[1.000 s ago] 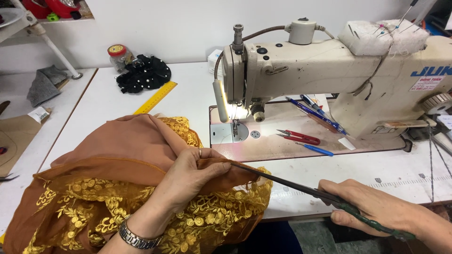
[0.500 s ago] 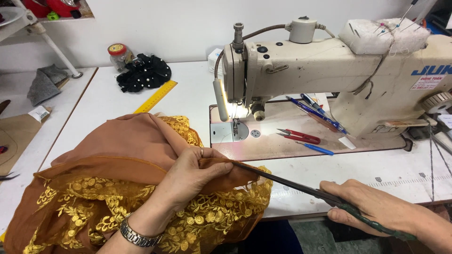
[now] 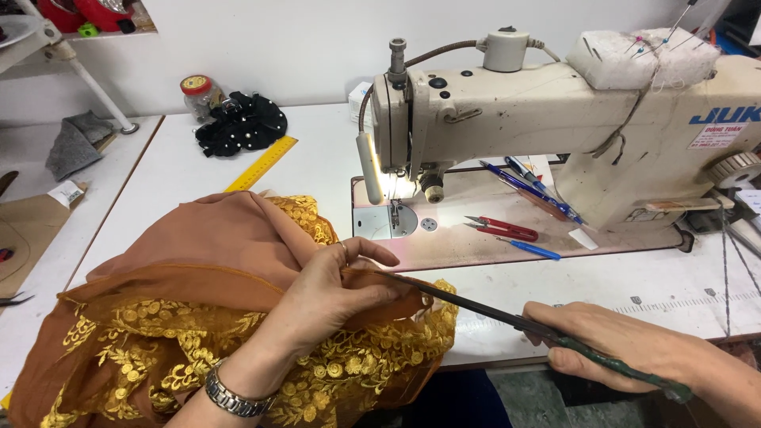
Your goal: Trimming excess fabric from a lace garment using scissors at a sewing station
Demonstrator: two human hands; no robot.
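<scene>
Step in hand: trimming; left hand (image 3: pixel 337 297) fingers pinching orange fabric (image 3: pixel 206 254) edge; right hand (image 3: pixel 626 349) fingers wrapped around scissors (image 3: pixel 491 313), blade tips meeting fabric just beside left fingertips; next move likely needing taut cloth, fingertips kept off blades.

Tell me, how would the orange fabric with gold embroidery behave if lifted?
The orange fabric is probably floppy: it bunches in soft folds under the left hand. It looks thin and light. The gold embroidery may snag on the scissors.

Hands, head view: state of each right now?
Left hand: closed, pinching the brown fabric at its edge.
Right hand: closed around the handles of the scissors, blades at the fabric.
</scene>
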